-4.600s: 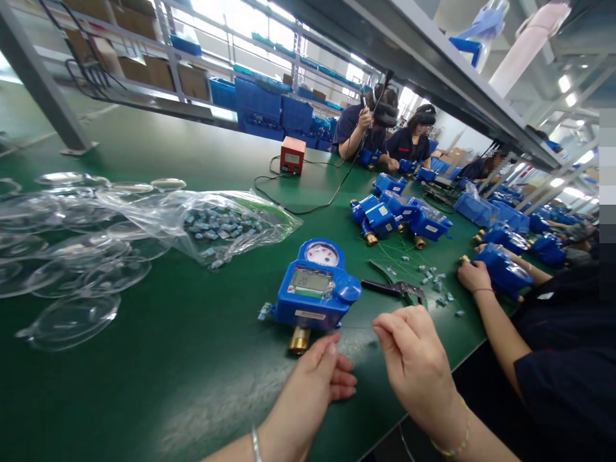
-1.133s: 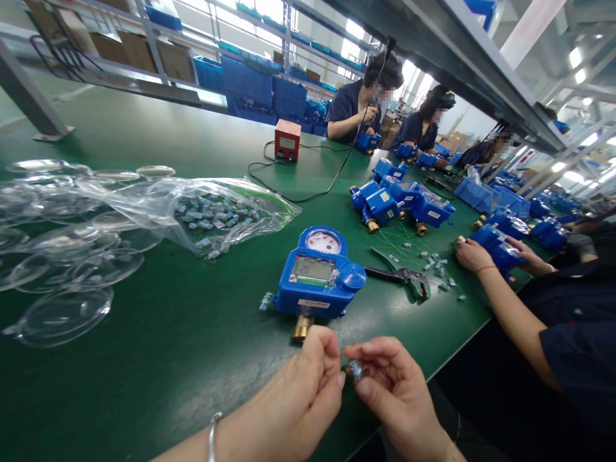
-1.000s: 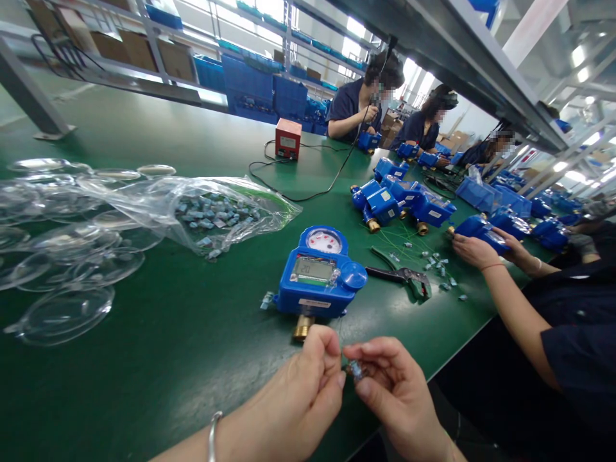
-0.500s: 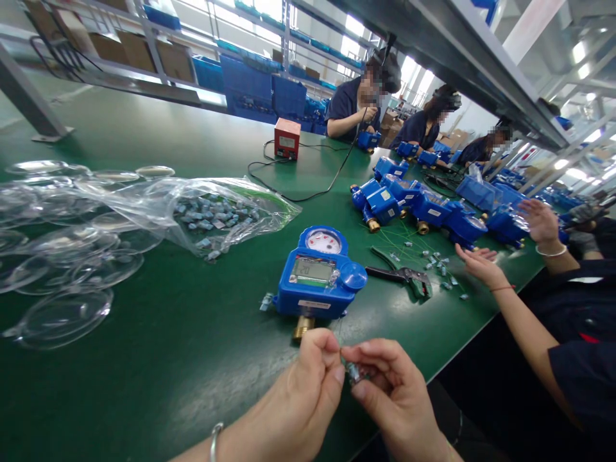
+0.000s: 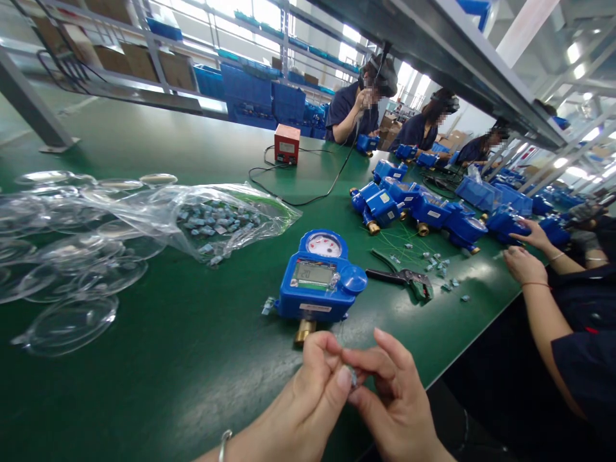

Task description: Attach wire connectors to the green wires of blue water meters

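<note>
My left hand (image 5: 315,401) and my right hand (image 5: 397,401) meet in front of a blue water meter (image 5: 308,292). Both are closed in pinches around a small pale-blue wire seal (image 5: 353,377), mostly covered by the fingertips. Its thin wire is hard to make out. The meter stands on the green table with its round dial at the far side, a lit-grey display, a round blue cap and a brass fitting (image 5: 305,332) pointing at my hands. Another seal (image 5: 268,306) hangs at the meter's left side.
Green-and-black pliers (image 5: 407,279) lie right of the meter, by scattered seals (image 5: 437,263) and green wires. Behind are more blue meters (image 5: 433,208). A plastic bag of seals (image 5: 219,218) and clear covers (image 5: 72,321) lie left. A co-worker's hands (image 5: 527,256) are at right.
My fingers have closed further over the seal, and my right index finger has lifted. The co-worker's hands at right have drawn together near a meter. The meter before me stays put.
</note>
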`<state>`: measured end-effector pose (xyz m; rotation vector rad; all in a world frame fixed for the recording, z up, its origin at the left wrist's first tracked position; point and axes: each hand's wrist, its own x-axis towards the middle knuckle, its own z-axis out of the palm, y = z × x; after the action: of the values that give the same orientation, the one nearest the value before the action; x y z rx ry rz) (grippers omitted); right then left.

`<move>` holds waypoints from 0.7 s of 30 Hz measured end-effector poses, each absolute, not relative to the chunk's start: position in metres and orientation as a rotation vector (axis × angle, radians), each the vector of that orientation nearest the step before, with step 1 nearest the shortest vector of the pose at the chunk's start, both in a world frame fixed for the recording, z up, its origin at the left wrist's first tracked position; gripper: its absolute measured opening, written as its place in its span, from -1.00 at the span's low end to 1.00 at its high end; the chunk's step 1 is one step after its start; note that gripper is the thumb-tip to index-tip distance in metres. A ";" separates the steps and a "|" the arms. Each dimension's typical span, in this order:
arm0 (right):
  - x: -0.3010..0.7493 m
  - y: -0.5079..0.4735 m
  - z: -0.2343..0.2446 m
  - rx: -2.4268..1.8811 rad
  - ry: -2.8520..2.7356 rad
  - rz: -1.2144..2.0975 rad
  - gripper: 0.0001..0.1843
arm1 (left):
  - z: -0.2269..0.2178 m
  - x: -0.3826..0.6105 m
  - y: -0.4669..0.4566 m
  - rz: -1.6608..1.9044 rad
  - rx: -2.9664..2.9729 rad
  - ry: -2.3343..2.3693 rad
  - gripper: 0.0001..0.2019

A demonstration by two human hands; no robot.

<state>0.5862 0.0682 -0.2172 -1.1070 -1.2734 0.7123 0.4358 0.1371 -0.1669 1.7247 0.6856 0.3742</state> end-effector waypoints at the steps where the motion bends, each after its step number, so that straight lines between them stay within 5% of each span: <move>1: 0.588 0.068 -0.216 -1.131 -1.334 0.684 -0.25 | -0.168 0.436 0.137 0.367 1.702 0.692 -0.75; 11: 0.591 0.080 -0.211 -1.226 -1.415 0.536 -0.20 | -0.165 0.443 0.143 0.453 1.373 0.635 -0.73; 16: 0.588 0.080 -0.210 -1.314 -1.489 0.160 -0.63 | -0.163 0.441 0.143 0.467 1.390 0.702 -0.69; 21: 0.579 0.079 -0.219 -1.320 -1.573 -0.069 -0.69 | -0.169 0.440 0.143 0.459 1.536 0.725 -0.66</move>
<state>0.5785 0.0792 -0.2193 -1.3201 -1.5730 -0.0686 0.4398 0.1430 -0.1685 1.5361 0.7248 0.4589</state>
